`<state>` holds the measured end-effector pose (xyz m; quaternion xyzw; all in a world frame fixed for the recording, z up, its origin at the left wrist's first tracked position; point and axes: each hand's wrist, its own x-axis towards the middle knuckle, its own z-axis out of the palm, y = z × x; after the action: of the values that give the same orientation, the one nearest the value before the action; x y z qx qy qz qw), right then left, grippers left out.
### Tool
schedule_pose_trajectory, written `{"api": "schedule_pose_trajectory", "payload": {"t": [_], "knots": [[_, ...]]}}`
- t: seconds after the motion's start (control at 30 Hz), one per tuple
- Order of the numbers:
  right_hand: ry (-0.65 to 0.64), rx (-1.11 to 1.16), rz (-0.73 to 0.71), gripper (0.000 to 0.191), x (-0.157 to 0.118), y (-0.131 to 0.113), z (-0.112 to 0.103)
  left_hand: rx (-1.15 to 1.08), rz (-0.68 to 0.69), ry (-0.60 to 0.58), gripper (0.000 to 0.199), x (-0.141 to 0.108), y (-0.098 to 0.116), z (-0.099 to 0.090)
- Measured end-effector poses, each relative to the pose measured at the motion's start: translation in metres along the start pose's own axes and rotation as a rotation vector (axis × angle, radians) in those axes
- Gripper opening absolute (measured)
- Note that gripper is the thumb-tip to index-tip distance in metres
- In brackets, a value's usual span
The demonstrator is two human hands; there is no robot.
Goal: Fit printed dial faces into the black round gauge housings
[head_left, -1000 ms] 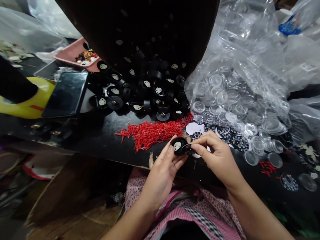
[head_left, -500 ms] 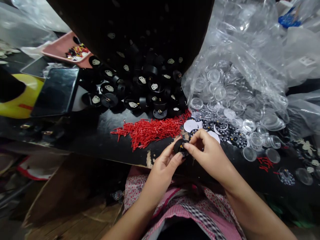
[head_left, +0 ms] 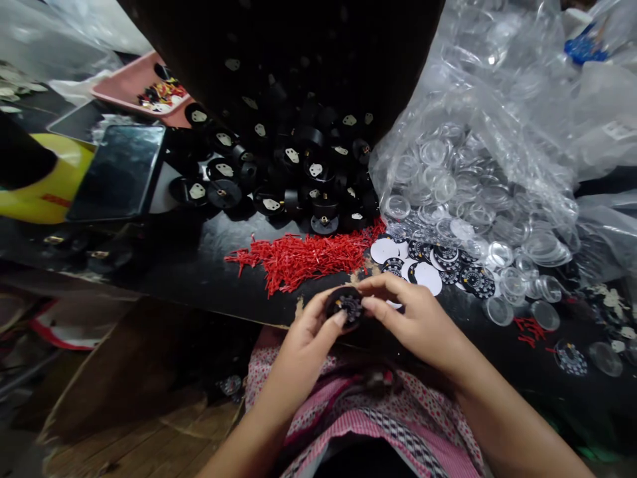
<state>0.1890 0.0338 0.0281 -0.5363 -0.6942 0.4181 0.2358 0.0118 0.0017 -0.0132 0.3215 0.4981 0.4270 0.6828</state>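
Observation:
Between my hands, above the table's front edge, is a small round black gauge [head_left: 347, 307] with a printed dial facing up. My left hand [head_left: 312, 332] grips it from the left, thumb on the dial and fingers around the side. My right hand [head_left: 411, 309] pinches its right rim with thumb and fingertips. Just beyond them lies a heap of red pointers [head_left: 311, 259]. Right of that heap are loose dial discs [head_left: 428, 279], some black with printed marks, some white side up. What the right fingertips touch behind the rim is hidden.
Many black gauge housings [head_left: 271, 202] spill from a large dark container [head_left: 288, 40] at the back. Clear round lenses [head_left: 438, 182] fill a plastic bag [head_left: 512, 126] at the right. A phone-like slab [head_left: 119, 172] and a pink tray [head_left: 124, 83] are at the left.
Both hands have moved slightly left and nearer to me with the gauge. Its dial now shows more plainly, and the right fingers have shifted from over the dial to its right rim.

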Motion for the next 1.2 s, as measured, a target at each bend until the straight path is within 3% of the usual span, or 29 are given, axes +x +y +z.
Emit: {"api": "schedule_pose_trajectory", "payload": {"t": [0.13,0.23,0.47,0.63,0.8,1.0,1.2], "knots": [[0.137,-0.534,0.045,0.011,0.03,0.009,0.003,-0.218,0.048,0.134,0.024,0.004,0.004,-0.001],[0.111,-0.722,0.09,0.009,0.044,0.012,0.009,-0.313,0.068,0.16,0.022,0.007,0.007,0.004],[0.167,-0.5,-0.106,0.007,0.028,0.008,0.016,-0.398,0.068,0.103,0.021,0.018,0.008,0.018],[0.225,-0.33,-0.12,0.014,0.018,0.003,0.012,-0.49,0.111,0.079,0.019,0.015,0.011,0.021],[0.167,-0.071,-0.137,0.012,0.012,-0.008,0.009,-0.453,0.101,0.126,0.042,0.013,0.014,0.02],[0.101,-0.186,-0.098,0.013,0.01,-0.017,0.007,-0.229,0.085,0.072,0.024,0.017,0.007,0.023],[0.103,-0.17,-0.085,0.014,0.008,-0.016,0.006,-0.083,0.139,0.043,0.026,0.013,0.006,0.019]]}}
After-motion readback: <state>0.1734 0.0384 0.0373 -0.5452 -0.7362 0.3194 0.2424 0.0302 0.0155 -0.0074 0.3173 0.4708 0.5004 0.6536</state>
